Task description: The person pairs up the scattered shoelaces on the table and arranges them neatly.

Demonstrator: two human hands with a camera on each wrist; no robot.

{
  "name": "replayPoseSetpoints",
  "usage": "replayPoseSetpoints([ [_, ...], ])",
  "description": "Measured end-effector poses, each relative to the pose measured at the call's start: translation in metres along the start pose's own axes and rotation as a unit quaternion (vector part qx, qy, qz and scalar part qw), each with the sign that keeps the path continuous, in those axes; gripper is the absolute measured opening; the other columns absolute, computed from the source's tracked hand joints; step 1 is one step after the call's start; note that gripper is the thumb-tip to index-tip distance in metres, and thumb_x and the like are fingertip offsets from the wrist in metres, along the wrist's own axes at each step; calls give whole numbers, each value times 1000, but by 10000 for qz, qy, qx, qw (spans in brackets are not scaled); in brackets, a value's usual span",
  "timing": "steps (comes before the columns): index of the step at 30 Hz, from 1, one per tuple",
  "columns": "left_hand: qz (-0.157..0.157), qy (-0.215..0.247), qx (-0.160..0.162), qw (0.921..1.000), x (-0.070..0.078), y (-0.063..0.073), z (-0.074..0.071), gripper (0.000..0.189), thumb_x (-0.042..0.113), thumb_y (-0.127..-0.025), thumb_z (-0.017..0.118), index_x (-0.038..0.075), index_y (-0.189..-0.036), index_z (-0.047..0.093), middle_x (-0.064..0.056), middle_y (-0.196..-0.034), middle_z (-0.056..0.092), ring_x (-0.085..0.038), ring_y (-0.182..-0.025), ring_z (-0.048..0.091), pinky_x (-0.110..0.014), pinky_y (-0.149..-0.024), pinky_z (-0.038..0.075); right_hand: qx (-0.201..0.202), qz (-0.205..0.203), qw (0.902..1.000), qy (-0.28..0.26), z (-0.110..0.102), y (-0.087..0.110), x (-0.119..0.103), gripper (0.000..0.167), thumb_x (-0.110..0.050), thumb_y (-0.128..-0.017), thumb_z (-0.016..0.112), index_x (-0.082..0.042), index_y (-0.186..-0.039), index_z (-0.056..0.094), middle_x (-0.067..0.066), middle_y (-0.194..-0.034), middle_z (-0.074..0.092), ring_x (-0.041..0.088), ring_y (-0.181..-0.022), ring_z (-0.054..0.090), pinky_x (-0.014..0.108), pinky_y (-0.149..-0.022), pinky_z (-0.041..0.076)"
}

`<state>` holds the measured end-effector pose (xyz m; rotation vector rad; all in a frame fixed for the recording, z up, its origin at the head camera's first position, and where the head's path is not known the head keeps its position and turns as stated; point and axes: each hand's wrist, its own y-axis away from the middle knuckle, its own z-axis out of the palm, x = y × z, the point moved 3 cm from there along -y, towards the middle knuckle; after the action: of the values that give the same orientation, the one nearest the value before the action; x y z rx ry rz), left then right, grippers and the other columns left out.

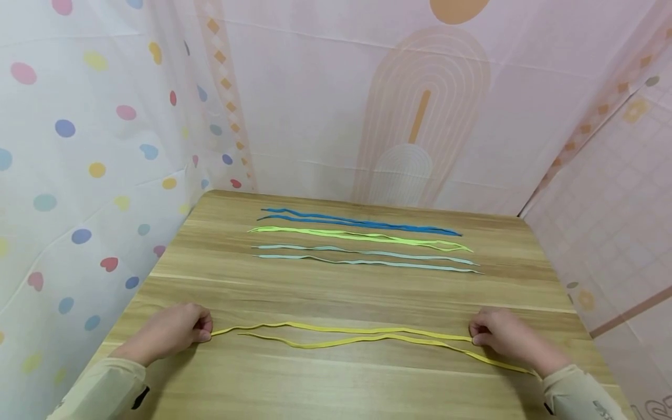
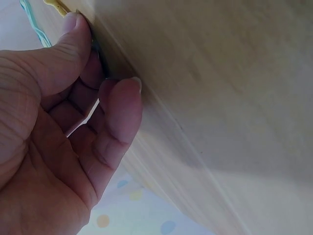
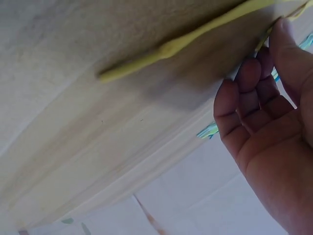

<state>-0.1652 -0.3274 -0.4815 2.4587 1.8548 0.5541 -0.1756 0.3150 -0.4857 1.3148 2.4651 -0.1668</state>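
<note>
Two yellow flat shoelaces lie lengthwise near the front of the wooden table. My left hand [image 1: 184,326] pinches the left end of the farther yellow shoelace [image 1: 336,329] between thumb and fingers. Toward its other end, my right hand [image 1: 506,335] pinches the same lace. The nearer yellow shoelace [image 1: 325,343] lies loose, its right part running below my right hand to the sleeve. In the right wrist view, a free yellow end [image 3: 132,66] lies beside the right hand [image 3: 266,117]. Only a bit of yellow lace [image 2: 56,6] shows past the left thumb.
Farther back on the wooden table [image 1: 294,291] lie blue shoelaces [image 1: 367,224], neon yellow-green shoelaces [image 1: 357,236] and two pale mint shoelaces [image 1: 362,252], roughly parallel. Patterned cloth [image 1: 294,116] hangs behind the table and at both sides.
</note>
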Motion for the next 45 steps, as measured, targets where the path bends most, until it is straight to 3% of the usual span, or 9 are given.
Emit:
replayPoseSetpoints([
  [5,61,-93,60,9999,0,3,2,27,19,-92,82,26,-77,61,12,-71,54,-8,-68,47,-31,-63,40,205,375,9970,652,5,4,-9,29,-14,-91,83,-25,-81,57,-14,-80,50,-1,-73,41,24,-63,39],
  [10,43,-155,95,9998,-1,5,5,28,21,-93,82,27,-78,60,12,-72,55,-9,-69,48,-32,-63,41,356,849,9936,657,7,10,-12,27,-17,-90,84,-24,-82,59,-14,-80,51,0,-71,42,25,-63,41],
  [19,17,-76,47,10000,-1,10,9,26,18,-94,80,25,-80,60,12,-73,56,-9,-68,49,-32,-63,42,497,188,9929,1068,12,16,-12,32,-10,-89,83,-24,-81,56,-16,-80,48,-1,-73,42,25,-63,41],
  [23,-124,239,62,9996,-3,10,9,21,16,-100,73,22,-85,60,9,-73,55,-10,-69,49,-30,-63,41,204,750,9964,339,10,16,-10,24,-7,-99,69,-20,-86,54,-11,-78,48,1,-72,42,25,-64,39],
  [27,-197,641,346,9971,-8,5,4,17,12,-102,70,18,-89,61,7,-76,58,-11,-70,51,-27,-63,41,502,904,9934,-491,-2,13,-2,20,-2,-100,66,-15,-88,57,-10,-80,56,-2,-76,47,24,-66,44],
  [32,-43,784,1078,9911,-13,-13,-15,7,9,-100,73,12,-93,74,1,-87,76,-13,-79,66,-35,-70,55,885,1222,9834,-1011,-25,5,17,3,-7,-100,72,-8,-97,72,-1,-93,74,-9,-84,56,23,-72,54],
  [35,-71,803,1356,9875,-13,-31,-29,7,9,-102,71,9,-99,78,-6,-95,80,-20,-84,72,-45,-77,60,835,1768,9688,-1524,-37,-4,31,17,-16,-106,67,-2,-112,75,12,-108,77,-7,-89,59,21,-74,54],
  [39,-286,979,1258,9868,-11,-56,-40,15,14,-106,66,5,-109,78,-14,-105,80,-28,-92,73,-54,-85,59,813,2102,9549,-1931,-44,-17,43,32,-24,-110,62,2,-127,71,19,-119,75,1,-92,61,23,-74,54],
  [45,-570,1250,1264,9824,-10,-87,-47,17,18,-107,67,5,-113,75,-17,-112,78,-31,-98,72,-51,-87,57,809,2455,9377,-2322,-50,-28,58,42,-32,-110,61,3,-132,67,11,-113,73,7,-91,59,25,-74,53],
])
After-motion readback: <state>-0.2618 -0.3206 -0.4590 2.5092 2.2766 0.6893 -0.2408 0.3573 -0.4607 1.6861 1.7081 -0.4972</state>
